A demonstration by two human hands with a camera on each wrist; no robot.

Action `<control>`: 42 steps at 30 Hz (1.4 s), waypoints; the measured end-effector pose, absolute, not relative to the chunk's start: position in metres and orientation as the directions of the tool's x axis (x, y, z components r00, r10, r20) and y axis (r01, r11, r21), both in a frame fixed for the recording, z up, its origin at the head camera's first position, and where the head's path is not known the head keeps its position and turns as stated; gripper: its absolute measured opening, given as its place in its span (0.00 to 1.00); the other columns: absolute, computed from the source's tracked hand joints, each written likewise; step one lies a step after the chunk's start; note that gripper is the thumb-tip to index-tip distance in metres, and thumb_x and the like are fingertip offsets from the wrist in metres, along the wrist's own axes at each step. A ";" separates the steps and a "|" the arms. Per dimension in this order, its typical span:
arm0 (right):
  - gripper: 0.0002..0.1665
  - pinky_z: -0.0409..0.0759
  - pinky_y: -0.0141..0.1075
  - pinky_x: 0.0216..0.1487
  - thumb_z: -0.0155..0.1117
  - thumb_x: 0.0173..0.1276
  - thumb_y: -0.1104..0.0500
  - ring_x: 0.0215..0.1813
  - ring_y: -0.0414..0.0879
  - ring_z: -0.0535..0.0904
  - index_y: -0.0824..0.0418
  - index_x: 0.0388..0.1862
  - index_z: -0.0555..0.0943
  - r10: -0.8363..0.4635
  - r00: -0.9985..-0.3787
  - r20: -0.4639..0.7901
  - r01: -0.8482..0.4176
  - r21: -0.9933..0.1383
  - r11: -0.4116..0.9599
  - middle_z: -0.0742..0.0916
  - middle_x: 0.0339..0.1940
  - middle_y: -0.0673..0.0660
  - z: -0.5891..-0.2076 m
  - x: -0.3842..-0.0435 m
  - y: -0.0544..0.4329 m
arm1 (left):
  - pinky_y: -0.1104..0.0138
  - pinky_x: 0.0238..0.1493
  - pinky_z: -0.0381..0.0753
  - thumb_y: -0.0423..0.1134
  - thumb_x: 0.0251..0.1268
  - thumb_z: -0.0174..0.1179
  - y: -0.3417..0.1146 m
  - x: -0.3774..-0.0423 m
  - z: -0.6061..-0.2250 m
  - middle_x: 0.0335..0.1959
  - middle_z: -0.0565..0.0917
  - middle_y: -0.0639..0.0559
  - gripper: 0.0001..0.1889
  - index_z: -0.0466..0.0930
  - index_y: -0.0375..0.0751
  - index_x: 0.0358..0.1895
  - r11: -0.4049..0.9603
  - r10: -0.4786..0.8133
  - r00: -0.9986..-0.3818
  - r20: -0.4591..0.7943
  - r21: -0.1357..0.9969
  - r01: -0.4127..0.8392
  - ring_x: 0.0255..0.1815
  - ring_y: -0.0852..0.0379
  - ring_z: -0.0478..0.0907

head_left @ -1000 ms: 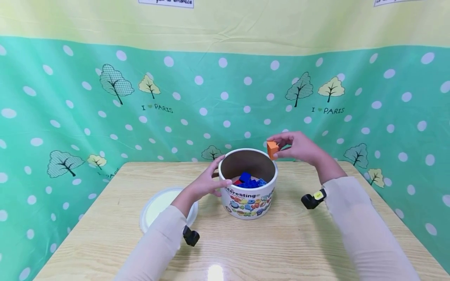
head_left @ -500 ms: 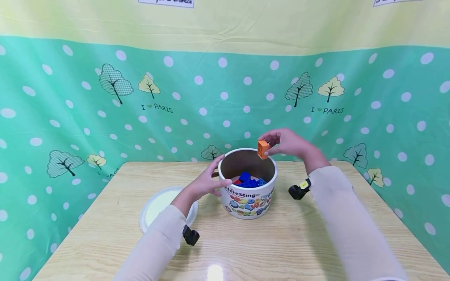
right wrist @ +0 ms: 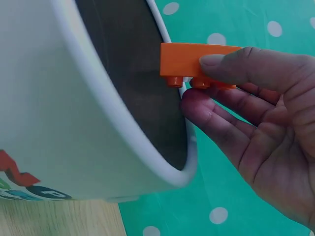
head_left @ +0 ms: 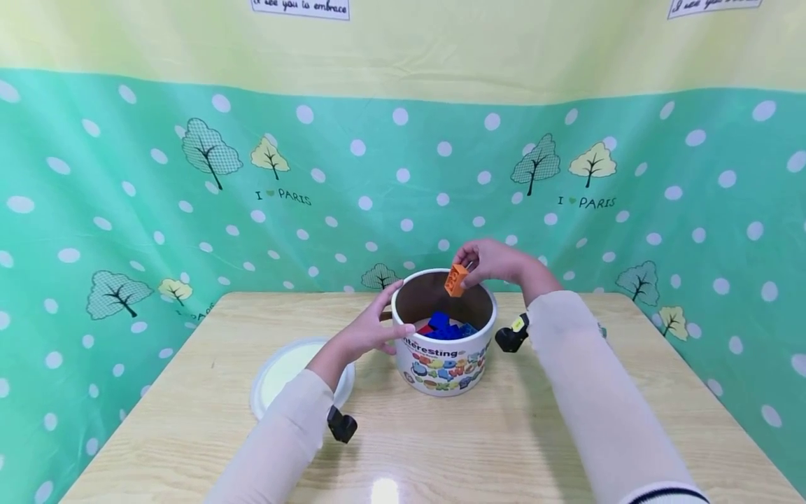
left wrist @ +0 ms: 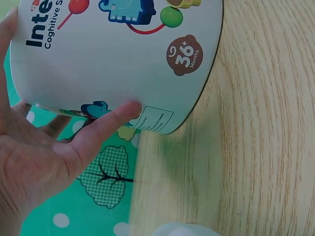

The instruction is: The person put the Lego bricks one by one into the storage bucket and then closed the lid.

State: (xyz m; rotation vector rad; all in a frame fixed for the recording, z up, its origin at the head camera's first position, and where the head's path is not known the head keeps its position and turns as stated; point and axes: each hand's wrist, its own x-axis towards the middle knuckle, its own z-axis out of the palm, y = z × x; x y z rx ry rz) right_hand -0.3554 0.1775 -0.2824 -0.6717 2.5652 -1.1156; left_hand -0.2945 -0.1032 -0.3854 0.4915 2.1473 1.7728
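Observation:
A white printed bucket [head_left: 441, 374] stands upright on the table, with blue bricks [head_left: 446, 330] and a bit of red lying inside. My left hand [head_left: 364, 332] rests against its left side, fingers spread and fairly straight, the thumb at the front rim. The left wrist view shows one straight finger [left wrist: 115, 114] touching the printed wall. Between thumb and fingers, my right hand [head_left: 494, 260] pinches an orange toy building brick [head_left: 456, 280] over the bucket's opening, near the far right rim. In the right wrist view, the brick's studs [right wrist: 174, 81] point downward.
A round white lid [head_left: 286, 367] lies on the wooden table [head_left: 441, 448] left of the bucket, partly behind my left forearm. A green dotted curtain [head_left: 334, 238] hangs along the table's back and sides.
My right hand has carried the orange brick leftward and then lower, from beyond the right rim to over the bucket's opening. The left hand and bucket keep their places.

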 end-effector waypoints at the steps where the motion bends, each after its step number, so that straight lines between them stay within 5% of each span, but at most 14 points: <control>1: 0.23 0.82 0.43 0.51 0.72 0.55 0.70 0.48 0.55 0.80 0.68 0.50 0.77 -0.512 -0.857 -0.059 -0.305 -0.743 0.596 0.84 0.45 0.62 -0.282 -0.356 0.177 | 0.46 0.41 0.84 0.48 0.56 0.71 -0.103 -0.295 -0.385 0.77 0.51 0.45 0.48 0.48 0.71 0.76 0.172 0.450 -0.893 -0.019 0.983 0.065 0.72 0.35 0.54; 30: 0.23 0.81 0.45 0.54 0.69 0.61 0.68 0.53 0.55 0.80 0.66 0.56 0.78 -0.465 -0.885 0.001 -0.321 -0.725 0.609 0.83 0.53 0.62 -0.274 -0.346 0.189 | 0.44 0.43 0.83 0.44 0.59 0.69 -0.101 -0.297 -0.384 0.77 0.50 0.46 0.46 0.48 0.71 0.76 0.159 0.465 -0.885 -0.022 0.985 0.060 0.73 0.36 0.53; 42: 0.20 0.82 0.44 0.52 0.70 0.61 0.67 0.54 0.55 0.80 0.65 0.53 0.80 -0.450 -0.883 0.130 -0.391 -0.735 0.555 0.83 0.53 0.61 -0.284 -0.320 0.222 | 0.45 0.43 0.84 0.42 0.60 0.68 -0.103 -0.298 -0.387 0.76 0.51 0.47 0.47 0.48 0.71 0.76 0.164 0.467 -0.884 -0.027 0.985 0.057 0.72 0.37 0.54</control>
